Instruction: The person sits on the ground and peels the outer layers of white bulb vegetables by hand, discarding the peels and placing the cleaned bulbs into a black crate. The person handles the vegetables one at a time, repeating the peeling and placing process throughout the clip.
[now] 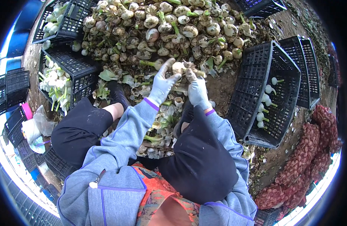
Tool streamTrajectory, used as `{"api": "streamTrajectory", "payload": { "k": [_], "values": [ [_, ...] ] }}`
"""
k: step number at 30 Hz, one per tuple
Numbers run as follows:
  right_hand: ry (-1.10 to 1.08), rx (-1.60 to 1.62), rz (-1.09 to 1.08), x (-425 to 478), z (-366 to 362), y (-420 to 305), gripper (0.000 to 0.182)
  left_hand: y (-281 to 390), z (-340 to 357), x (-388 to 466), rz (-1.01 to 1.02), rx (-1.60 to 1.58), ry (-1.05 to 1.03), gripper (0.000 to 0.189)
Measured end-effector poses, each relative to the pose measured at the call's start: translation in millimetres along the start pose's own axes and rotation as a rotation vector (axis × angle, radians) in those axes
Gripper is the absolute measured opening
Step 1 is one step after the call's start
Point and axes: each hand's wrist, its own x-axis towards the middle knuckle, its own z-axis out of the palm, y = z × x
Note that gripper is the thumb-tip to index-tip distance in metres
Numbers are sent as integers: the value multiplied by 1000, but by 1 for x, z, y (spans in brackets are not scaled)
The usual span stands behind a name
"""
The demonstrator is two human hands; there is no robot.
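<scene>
Both my hands wear white knit gloves with soiled fingertips. My right hand (196,87) grips the stalk end of a pale bulb (178,68), apparently garlic, with a stubby stalk and loose dry skin at its right. At the bulb's left side, my left hand (163,82) has thumb and forefinger spread around it. The thumb tip overlaps the bulb's lower edge; firm contact cannot be made out. Just beyond lies a large heap of soil-covered bulbs (162,28), many with green stalks. Peeled skins and leaves (162,118) litter the ground between my feet.
At left, black plastic crates (83,66) contain white peeled bulbs (56,82). A tilted black crate (252,84) at right has several peeled bulbs (262,108) inside, with more crates (303,70) behind it. Filled red mesh sacks (297,163) lie at lower right.
</scene>
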Motion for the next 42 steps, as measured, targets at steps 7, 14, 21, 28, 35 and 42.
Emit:
{"api": "streamTrajectory", "payload": {
  "k": [7,14,21,28,35,42],
  "values": [
    [-31,-183,-213,9,-24,21,32,6,15,-13,102,-14,-50,61],
    [31,-52,-73,-3,-15,-2,20,0,8,-11,89,55,-14,61],
    [8,-573,-330,-4,-22,-10,19,2,11,-14,76,-40,-63,63],
    [2,-625,-166,-5,-27,-13,19,14,10,-19,95,14,-121,52],
    [-14,-545,-375,-1,-24,-13,21,15,11,-16,3,-145,-86,52],
    [29,-354,-264,-2,-28,-2,10,20,15,-19,-18,74,-21,37]
  ]
}}
